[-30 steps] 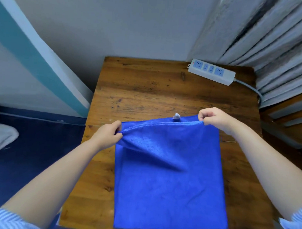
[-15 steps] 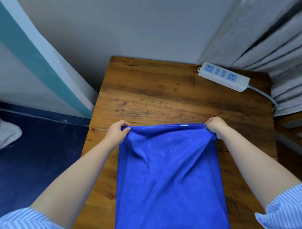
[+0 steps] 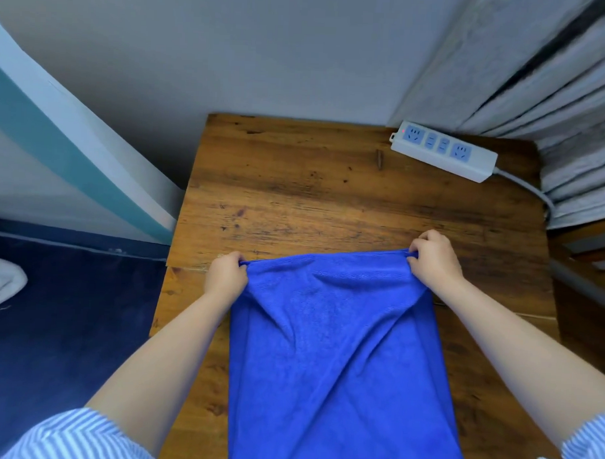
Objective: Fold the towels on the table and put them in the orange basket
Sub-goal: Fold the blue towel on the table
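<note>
Blue towel (image 3: 334, 361) spread on wooden table (image 3: 295, 194), near end reaching the table's front edge. Left hand (image 3: 225, 274) pinching far left corner, fingers curled round the hem. Right hand (image 3: 435, 258) pinching far right corner likewise. Far edge taut between both, creases fanning toward the middle. White power strip (image 3: 442, 150) at far right, well apart.
</note>
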The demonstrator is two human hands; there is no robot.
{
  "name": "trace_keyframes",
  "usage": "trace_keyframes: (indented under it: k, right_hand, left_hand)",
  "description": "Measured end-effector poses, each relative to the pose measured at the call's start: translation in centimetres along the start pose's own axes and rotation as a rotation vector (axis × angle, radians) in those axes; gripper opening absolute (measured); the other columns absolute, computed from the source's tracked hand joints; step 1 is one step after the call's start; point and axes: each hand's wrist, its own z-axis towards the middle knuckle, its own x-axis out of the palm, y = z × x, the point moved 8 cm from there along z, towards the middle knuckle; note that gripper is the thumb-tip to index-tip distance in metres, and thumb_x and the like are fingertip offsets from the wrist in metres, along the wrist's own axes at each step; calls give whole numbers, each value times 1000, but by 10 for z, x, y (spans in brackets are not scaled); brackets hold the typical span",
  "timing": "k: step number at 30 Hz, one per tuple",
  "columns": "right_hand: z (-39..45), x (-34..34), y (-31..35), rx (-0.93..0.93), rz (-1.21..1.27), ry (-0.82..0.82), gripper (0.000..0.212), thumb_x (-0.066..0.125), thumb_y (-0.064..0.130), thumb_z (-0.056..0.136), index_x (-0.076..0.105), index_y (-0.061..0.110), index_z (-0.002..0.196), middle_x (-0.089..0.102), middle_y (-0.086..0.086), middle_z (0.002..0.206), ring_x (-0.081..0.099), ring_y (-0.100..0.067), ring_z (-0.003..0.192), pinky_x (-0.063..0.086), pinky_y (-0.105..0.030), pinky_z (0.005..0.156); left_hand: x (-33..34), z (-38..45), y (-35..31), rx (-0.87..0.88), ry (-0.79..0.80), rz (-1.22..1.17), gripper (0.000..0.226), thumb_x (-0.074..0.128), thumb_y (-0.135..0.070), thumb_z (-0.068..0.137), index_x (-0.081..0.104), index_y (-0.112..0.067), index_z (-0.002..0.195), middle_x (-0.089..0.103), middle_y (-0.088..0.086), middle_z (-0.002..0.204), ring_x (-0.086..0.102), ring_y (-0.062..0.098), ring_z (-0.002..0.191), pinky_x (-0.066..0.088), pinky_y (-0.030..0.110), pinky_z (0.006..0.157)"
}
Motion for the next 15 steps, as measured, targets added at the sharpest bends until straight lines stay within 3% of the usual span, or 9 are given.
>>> trace_keyframes:
  k: [8, 11, 13, 15]
  right_hand:
    - [16, 1, 6, -67, -93, 169, 23, 61, 11, 83, 66, 3, 104, 61, -15, 115, 53, -30, 110, 45, -32, 91]
    - [19, -2, 11, -95, -107, 267, 22, 64, 14, 81, 69, 3, 99, 67, -12, 108, 57, -26, 105, 43, -26, 82]
    - [20, -6, 13, -119, -87, 322, 24, 67, 16, 79, 69, 3, 99, 68, -10, 107, 58, -23, 101, 39, -23, 76]
    - [20, -11, 11, -104, -24, 368, 21, 68, 14, 78, 70, 4, 97, 68, -11, 103, 59, -20, 89, 39, -22, 70]
  left_hand:
    - [-3, 4, 4, -32, 11, 93, 19, 52, -9, 86, 63, -3, 101, 53, 19, 116, 51, 34, 108, 43, 36, 87]
    - [-4, 7, 3, -55, 61, 48, 8, 54, -5, 82, 62, -7, 83, 62, 17, 101, 56, 33, 100, 43, 32, 76]
    - [-4, 10, 5, -70, 81, 27, 17, 55, -3, 80, 51, -14, 67, 61, 12, 89, 57, 31, 96, 39, 28, 70]
    - [-3, 11, 6, -67, 100, 30, 15, 56, -3, 80, 50, -14, 72, 62, 13, 93, 55, 29, 93, 38, 28, 70]
